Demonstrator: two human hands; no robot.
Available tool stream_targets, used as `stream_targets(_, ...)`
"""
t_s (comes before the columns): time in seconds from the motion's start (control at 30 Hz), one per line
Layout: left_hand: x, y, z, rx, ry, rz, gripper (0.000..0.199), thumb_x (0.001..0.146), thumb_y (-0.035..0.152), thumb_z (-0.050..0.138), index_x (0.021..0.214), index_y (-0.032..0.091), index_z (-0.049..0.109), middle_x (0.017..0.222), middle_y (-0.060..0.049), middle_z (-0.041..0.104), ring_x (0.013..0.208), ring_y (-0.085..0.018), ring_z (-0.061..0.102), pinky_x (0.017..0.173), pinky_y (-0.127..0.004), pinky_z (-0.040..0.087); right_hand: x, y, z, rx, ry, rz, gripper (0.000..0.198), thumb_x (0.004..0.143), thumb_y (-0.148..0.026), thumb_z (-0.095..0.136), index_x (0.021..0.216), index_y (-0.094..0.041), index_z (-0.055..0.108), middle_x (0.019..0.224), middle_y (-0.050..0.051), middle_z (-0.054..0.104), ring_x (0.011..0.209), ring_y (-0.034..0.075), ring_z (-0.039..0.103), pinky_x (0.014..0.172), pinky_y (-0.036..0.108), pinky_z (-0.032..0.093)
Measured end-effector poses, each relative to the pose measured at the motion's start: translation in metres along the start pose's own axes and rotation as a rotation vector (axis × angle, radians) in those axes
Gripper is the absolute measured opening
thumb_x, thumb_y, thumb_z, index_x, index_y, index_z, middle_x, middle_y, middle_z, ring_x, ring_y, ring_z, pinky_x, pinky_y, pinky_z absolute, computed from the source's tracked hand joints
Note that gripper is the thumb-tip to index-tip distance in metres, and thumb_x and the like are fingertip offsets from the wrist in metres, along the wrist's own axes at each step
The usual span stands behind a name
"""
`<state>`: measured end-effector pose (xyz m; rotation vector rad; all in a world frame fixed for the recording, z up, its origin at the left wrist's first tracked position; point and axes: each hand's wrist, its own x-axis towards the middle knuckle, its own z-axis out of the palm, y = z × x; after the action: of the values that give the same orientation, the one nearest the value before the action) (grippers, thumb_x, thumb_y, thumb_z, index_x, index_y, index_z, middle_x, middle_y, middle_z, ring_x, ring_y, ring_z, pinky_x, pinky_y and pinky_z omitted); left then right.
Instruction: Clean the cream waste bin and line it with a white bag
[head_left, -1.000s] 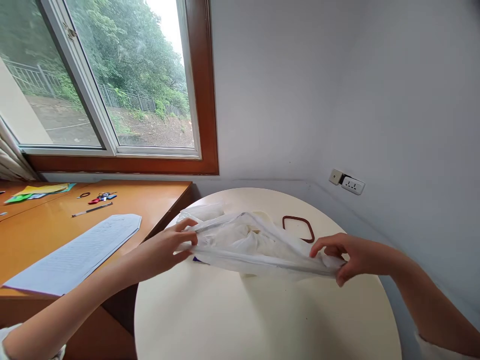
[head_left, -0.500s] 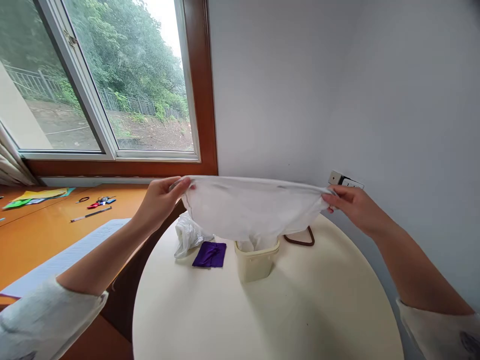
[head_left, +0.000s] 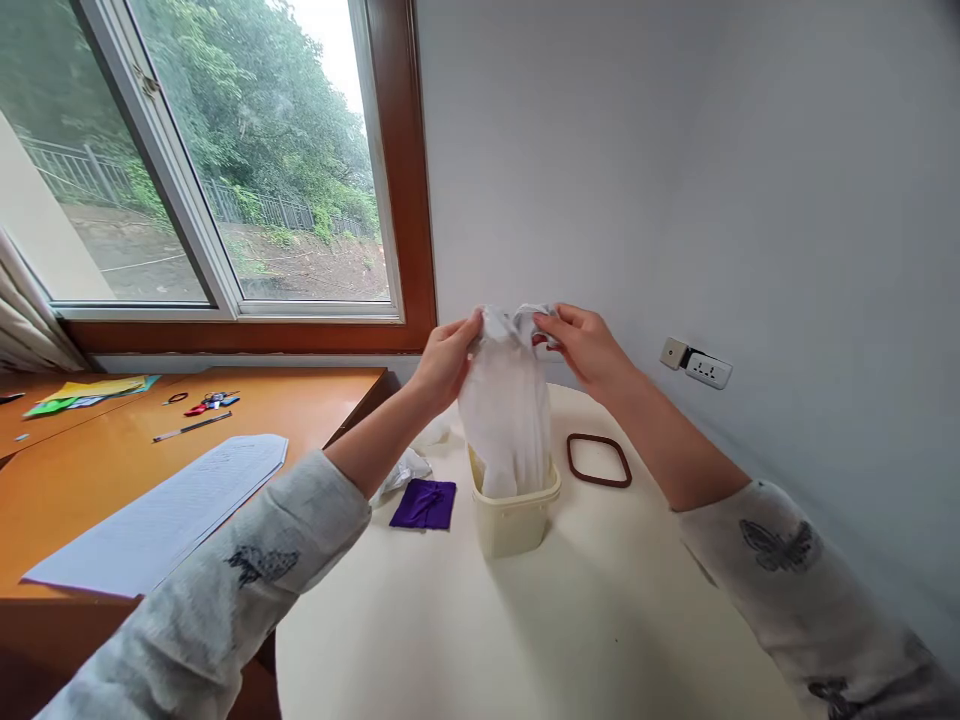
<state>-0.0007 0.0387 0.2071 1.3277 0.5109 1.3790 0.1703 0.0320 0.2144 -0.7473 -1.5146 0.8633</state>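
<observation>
My left hand (head_left: 448, 362) pinches the upper left edge of a thin white plastic bag (head_left: 508, 410). On the other side, my right hand (head_left: 581, 345) has its fingers closed on the bag's upper right edge. The bag hangs gathered between both hands, its lower end inside a cream-coloured bin (head_left: 514, 527) that stands upright on the round table (head_left: 420, 640). A brown rounded-square ring (head_left: 628, 470) lies flat to the right of the bin. At its left are a folded purple cloth-like square (head_left: 424, 504) and a crumpled white plastic bag (head_left: 409, 470), partly hidden behind my left arm.
An orange-brown desk (head_left: 315, 400) at the left carries papers (head_left: 169, 515), a pen (head_left: 193, 427), keys (head_left: 214, 401) and coloured sheets (head_left: 90, 390). A wall with a socket (head_left: 707, 370) stands behind the table, and a window (head_left: 277, 200) is at the upper left.
Both hands have come together above the bin, still holding the bag. Its stretched opening is now bunched, and more of it hangs down into the bin.
</observation>
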Motion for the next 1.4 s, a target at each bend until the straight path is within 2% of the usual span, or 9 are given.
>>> stream_targets(0.2,0.001,-0.014,0.02,-0.001,-0.092,-0.131,0.041,0.07,0.055,0.063,0.076,0.014,0.061,0.062,-0.002,0.059,0.053,-0.013,0.057,0.05,-0.024,0.042,-0.003,-0.009,0.026,0.087,-0.108,0.006,0.016,0.073,-0.034,0.061,0.071,-0.018,0.061,0.065,-0.004,0.051,0.064,0.009,0.047,0.063,0.024,0.037)
stream_targets(0.33,0.004,-0.02,0.019,0.02,-0.06,-0.142,0.042,0.068,0.053,0.066,0.082,0.014,0.061,0.067,-0.004,0.062,0.057,-0.015,0.059,0.054,-0.026,0.044,-0.005,-0.013,0.021,0.199,-0.199,0.035,0.022,0.074,-0.035,0.06,0.089,-0.02,0.064,0.077,-0.001,0.059,0.076,0.013,0.055,0.074,0.029,0.043)
stream_targets(0.53,0.007,-0.022,0.021,0.074,0.058,-0.118,0.031,0.062,0.032,0.075,0.081,0.013,0.061,0.068,-0.002,0.063,0.057,-0.011,0.057,0.056,-0.024,0.042,-0.007,0.008,0.004,0.148,0.155,-0.087,0.032,0.074,-0.045,0.06,0.095,-0.022,0.061,0.091,0.002,0.062,0.089,0.016,0.058,0.08,0.031,0.046)
stream_targets(0.6,0.008,-0.02,0.022,0.05,0.082,-0.111,0.026,0.063,0.028,0.074,0.078,0.012,0.061,0.067,-0.001,0.062,0.056,-0.011,0.055,0.055,-0.024,0.041,-0.012,0.021,-0.002,0.166,0.178,-0.091,0.039,0.072,-0.049,0.061,0.102,-0.025,0.058,0.103,0.003,0.06,0.101,0.016,0.055,0.085,0.03,0.044)
stream_targets(0.77,0.013,-0.013,0.03,0.017,0.137,-0.11,0.015,0.064,0.018,0.068,0.073,0.013,0.057,0.062,0.001,0.057,0.053,-0.01,0.053,0.056,-0.025,0.042,-0.036,0.056,0.001,0.314,-0.286,0.13,0.081,0.052,-0.056,0.075,0.123,-0.028,0.045,0.129,0.005,0.049,0.118,0.023,0.045,0.094,0.035,0.041)
stream_targets(0.9,0.015,-0.012,0.042,0.066,0.109,-0.099,0.015,0.063,0.016,0.065,0.076,0.015,0.057,0.062,0.001,0.057,0.052,-0.01,0.052,0.057,-0.026,0.042,-0.053,0.069,0.025,0.195,-0.434,0.3,0.08,0.051,-0.039,0.081,0.122,-0.026,0.048,0.122,0.006,0.055,0.113,0.025,0.049,0.091,0.038,0.042)
stream_targets(1.13,0.0,-0.007,0.044,0.248,-0.018,0.098,0.022,0.068,0.023,0.066,0.089,0.018,0.06,0.078,0.0,0.059,0.071,-0.012,0.056,0.068,-0.025,0.042,-0.046,0.077,0.051,0.278,-0.037,0.435,0.039,0.06,-0.036,0.074,0.093,-0.019,0.063,0.09,0.007,0.068,0.084,0.025,0.061,0.076,0.04,0.047)
stream_targets(1.27,-0.023,-0.01,0.016,0.34,-0.134,0.176,0.073,0.066,0.031,0.073,0.129,0.031,0.036,0.117,-0.005,0.053,0.112,-0.021,0.049,0.096,-0.035,0.035,-0.04,0.069,0.045,0.405,0.014,0.332,0.03,0.059,-0.032,0.071,0.086,-0.021,0.064,0.084,0.003,0.068,0.082,0.023,0.061,0.072,0.035,0.048)
stream_targets(1.4,-0.043,-0.037,-0.023,0.441,-0.18,0.032,0.106,0.06,0.041,0.076,0.141,0.033,0.007,0.143,-0.011,0.025,0.135,-0.027,0.017,0.109,-0.045,0.012,-0.032,0.06,0.042,0.529,0.15,0.301,0.027,0.054,-0.027,0.069,0.079,-0.023,0.061,0.073,-0.001,0.066,0.074,0.02,0.06,0.065,0.031,0.047)
